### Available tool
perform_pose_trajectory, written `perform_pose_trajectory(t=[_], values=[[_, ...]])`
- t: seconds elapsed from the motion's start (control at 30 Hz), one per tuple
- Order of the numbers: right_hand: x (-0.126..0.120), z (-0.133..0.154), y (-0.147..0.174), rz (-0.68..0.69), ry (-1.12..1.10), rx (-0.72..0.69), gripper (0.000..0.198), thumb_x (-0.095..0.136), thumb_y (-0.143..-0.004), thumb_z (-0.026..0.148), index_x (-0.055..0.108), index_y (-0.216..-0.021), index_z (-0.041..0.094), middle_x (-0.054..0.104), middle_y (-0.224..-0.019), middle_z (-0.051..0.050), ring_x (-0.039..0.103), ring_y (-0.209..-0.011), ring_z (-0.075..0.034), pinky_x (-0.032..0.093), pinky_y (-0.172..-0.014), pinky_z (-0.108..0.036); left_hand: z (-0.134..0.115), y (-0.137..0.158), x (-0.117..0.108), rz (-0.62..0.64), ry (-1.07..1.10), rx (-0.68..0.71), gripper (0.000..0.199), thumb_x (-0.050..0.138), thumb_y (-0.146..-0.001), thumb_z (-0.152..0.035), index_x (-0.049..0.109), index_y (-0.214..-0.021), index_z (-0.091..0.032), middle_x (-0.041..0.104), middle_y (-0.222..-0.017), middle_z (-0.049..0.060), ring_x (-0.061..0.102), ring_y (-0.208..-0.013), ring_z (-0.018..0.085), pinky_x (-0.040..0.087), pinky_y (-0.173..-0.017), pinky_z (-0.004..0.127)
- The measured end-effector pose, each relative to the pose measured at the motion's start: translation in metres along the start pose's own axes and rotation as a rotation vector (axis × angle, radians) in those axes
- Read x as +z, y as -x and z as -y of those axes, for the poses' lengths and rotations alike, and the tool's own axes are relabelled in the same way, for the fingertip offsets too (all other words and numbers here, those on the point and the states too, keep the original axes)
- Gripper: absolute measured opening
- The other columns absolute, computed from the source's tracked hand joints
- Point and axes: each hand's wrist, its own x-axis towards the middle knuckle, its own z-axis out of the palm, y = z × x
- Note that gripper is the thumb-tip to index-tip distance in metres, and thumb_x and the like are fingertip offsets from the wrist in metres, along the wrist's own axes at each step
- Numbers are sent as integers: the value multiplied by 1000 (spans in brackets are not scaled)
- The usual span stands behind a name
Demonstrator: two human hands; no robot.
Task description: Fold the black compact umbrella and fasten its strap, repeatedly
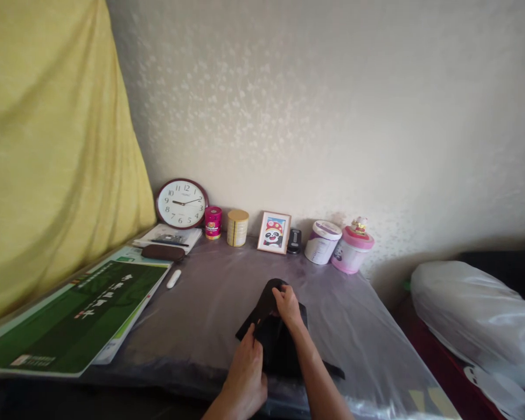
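The black cloth (282, 350) lies in the lower middle of the frame, bunched and folded on the grey surface (210, 315), with a narrow end trailing out toward the lower right. The left hand (246, 364) comes up from the bottom edge and pinches the cloth's left part between thumb and fingers, nearly closed. The right hand (287, 304), higher and to the right, has thumb and fingers drawn together on the cloth's upper part.

Left of centre, a white stick (174, 279) lies beside a green board (79, 318), which rests on papers and fills the lower left. A brown case (163, 252) lies just above the board, near a booklet (170, 235). Along the wall (332, 105), from left to right across the middle of the frame, stand a clock (182, 203), a pink tin (213, 223), a yellow tin (237, 228), a panda picture (273, 232), a small black object (294, 241), a white tub (322, 242) and a pink tub (352, 251) with a figurine (359, 226) on its lid. A yellow curtain (56, 128) hangs at upper left; a pale plastic bag (472, 315) sits at lower right.
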Motion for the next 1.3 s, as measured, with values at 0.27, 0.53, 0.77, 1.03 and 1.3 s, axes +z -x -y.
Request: perform_pose_trajectory(t=[0.27,0.53,0.77,1.03,1.3], values=[[3,12,9,156,-69,89,22,42,-85,37,47,-96,18,67,-65,1,63,-48,-11,44,-43,-19,21,14,9,66,-61,-50,66,43,-74,-17,26,-136,-2,33,-143,19,32,-132,25,29,-109,38],[-6,30,19,233,103,-35,18,41,-85,30,55,-78,21,72,-75,2,63,-55,-10,43,-58,-22,5,24,-14,-106,-161,36,55,44,-78,-25,39,-131,-14,30,-145,14,30,-132,29,28,-109,45],[-14,36,40,245,145,-252,22,41,-89,30,62,-90,23,71,-80,2,64,-72,-13,46,-69,-24,-13,7,-12,117,-161,13,91,49,-59,-7,11,-142,-17,5,-151,9,9,-138,29,20,-111,45],[-17,-2,39,182,267,-647,25,44,-91,29,67,-98,24,69,-104,-4,51,-115,-21,32,-102,-43,0,-3,10,150,-218,-21,101,48,-50,1,5,-141,-13,-1,-151,10,3,-138,29,19,-112,40],[-8,-21,-30,-9,411,-534,33,35,-92,26,67,-100,20,67,-108,-8,53,-114,-23,36,-99,-43,-7,-5,-2,190,-266,-73,105,49,-48,4,2,-140,-10,2,-150,14,17,-136,29,26,-109,37]])
